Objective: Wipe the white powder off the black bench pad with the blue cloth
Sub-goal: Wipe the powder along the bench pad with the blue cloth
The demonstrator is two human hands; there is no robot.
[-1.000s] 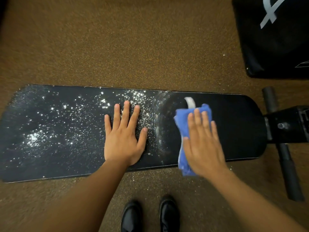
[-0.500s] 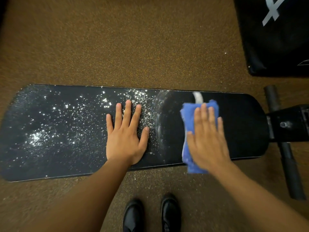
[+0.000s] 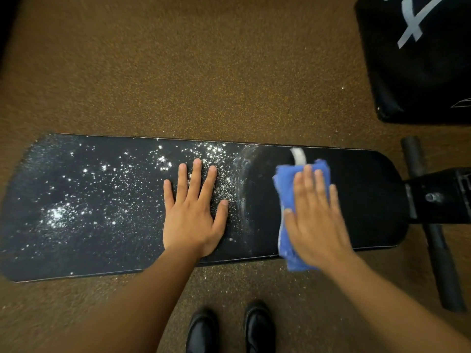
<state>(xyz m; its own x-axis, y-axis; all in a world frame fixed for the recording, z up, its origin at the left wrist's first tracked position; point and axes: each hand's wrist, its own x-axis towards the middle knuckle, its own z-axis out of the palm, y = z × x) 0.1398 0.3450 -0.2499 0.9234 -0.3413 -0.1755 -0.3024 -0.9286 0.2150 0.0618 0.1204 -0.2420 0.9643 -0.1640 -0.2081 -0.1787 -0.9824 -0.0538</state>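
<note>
Two hands are in view: the left hand point(image 3: 194, 210) and the right hand point(image 3: 316, 220). There is one black bench pad point(image 3: 369, 200) and one blue cloth point(image 3: 286, 184), with one white tag point(image 3: 298, 157) showing at the cloth's far edge. The white powder point(image 3: 57, 214) lies as scattered specks (too many and too fine to count). Two black shoes appear at the bottom, a left shoe point(image 3: 202, 332) and a right shoe point(image 3: 260, 328). One black bench frame point(image 3: 438, 200) carries one dark crossbar point(image 3: 433, 225). One large black pad point(image 3: 418, 59) bearing a white mark sits on the floor point(image 3: 204, 72).

No readable text; the black bag point(image 3: 420, 59) bears only a cropped white mark (illegible).
</note>
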